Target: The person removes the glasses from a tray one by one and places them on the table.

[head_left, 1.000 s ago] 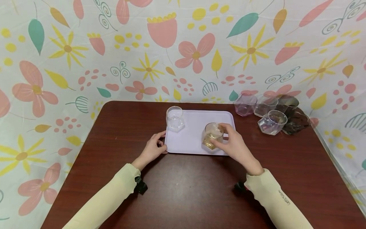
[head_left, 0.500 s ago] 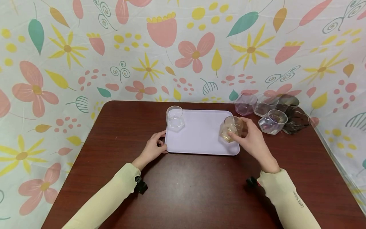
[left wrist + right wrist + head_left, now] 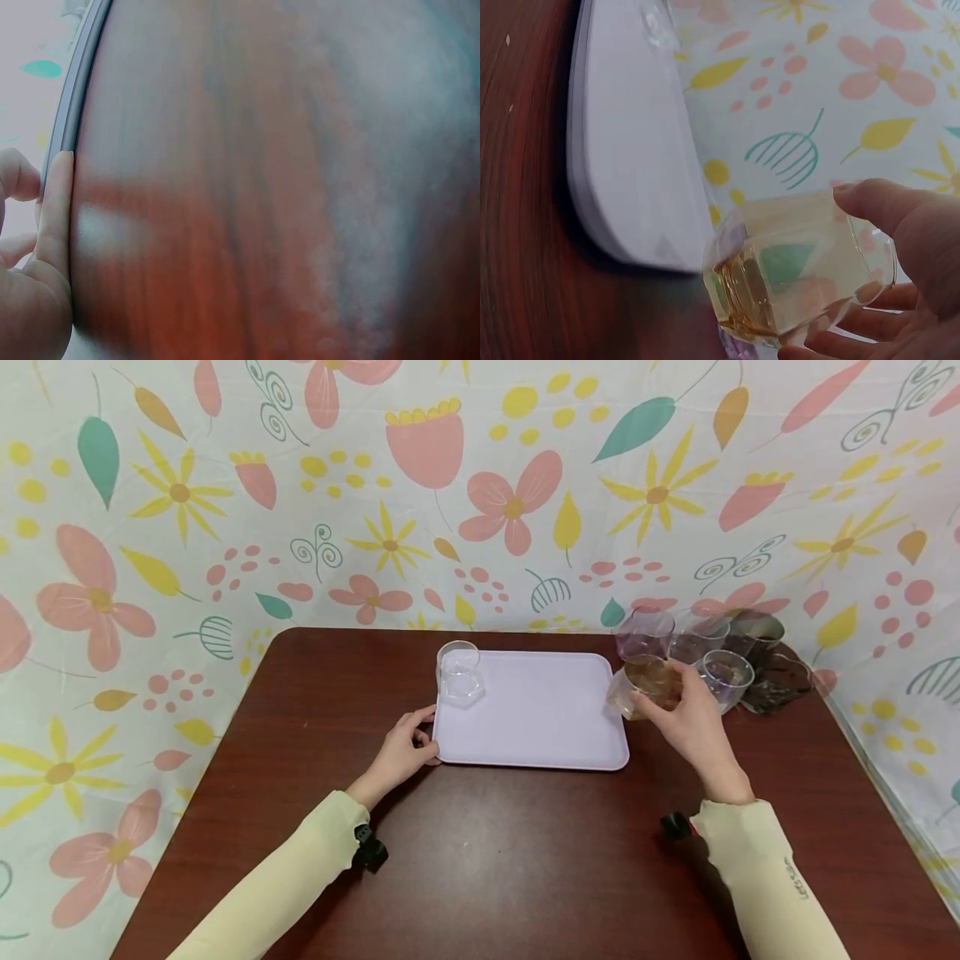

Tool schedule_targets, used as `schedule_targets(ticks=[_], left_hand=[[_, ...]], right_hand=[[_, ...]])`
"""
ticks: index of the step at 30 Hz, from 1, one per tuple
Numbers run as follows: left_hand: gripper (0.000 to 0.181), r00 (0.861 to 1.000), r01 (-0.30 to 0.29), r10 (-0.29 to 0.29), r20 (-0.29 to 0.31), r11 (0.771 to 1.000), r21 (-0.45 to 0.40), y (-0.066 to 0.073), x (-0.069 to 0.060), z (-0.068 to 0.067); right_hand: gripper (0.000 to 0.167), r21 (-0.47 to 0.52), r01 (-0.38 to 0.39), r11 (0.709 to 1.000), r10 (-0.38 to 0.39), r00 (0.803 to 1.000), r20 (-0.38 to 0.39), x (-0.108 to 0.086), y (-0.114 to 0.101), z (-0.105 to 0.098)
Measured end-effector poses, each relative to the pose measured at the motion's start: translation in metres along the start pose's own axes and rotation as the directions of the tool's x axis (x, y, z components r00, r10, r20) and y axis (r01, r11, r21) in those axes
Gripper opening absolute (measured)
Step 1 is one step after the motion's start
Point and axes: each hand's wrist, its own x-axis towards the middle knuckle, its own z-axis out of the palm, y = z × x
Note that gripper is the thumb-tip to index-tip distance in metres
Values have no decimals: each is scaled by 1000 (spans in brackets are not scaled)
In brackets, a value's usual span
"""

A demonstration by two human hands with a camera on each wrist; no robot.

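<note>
A pale lilac tray (image 3: 532, 714) lies on the dark wooden table. My left hand (image 3: 397, 747) holds the tray's near left corner, its thumb (image 3: 56, 214) along the near rim and other fingers on the left side. In my right hand (image 3: 693, 722) is an amber-tinted drinking glass (image 3: 647, 687), gripped between thumb and fingers. It is tilted in the right wrist view and appears over the tray's right edge in the head view. A clear glass (image 3: 461, 677) stands upright at the tray's far left.
Several glasses gather at the table's back right: a purple-tinted one (image 3: 645, 633), clear ones and dark smoky ones (image 3: 780, 681). Just beyond the right hand stands a clear glass (image 3: 729, 675). A flower-patterned cloth (image 3: 510, 568) hangs behind the table (image 3: 465, 860).
My right hand has carried the amber glass from the tray's right part rightward and away from me, toward the other glasses. My left hand stays at the tray corner.
</note>
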Motion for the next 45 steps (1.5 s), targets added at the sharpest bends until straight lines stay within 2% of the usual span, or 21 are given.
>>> schedule_targets(ticks=[11,17,29,45], left_hand=[[69,1000,8,-8,4,1000,-3,4,-1,-1],[69,1000,8,-8,0,1000,2,3,-1,0],[70,1000,8,-8,-3,1000,1,2,-1,0],[69,1000,4,-4,-9,1000,8,3,-2,0]], right_hand=[[79,-11,-58,998,57,997,-61,9,15,6],[81,-12,-82,997,82,995,-59,12,18,9],[79,-6,-102,995,101,990,-95,18,21,15],[82,-14,-99,995,97,991,-94,26,23,14]])
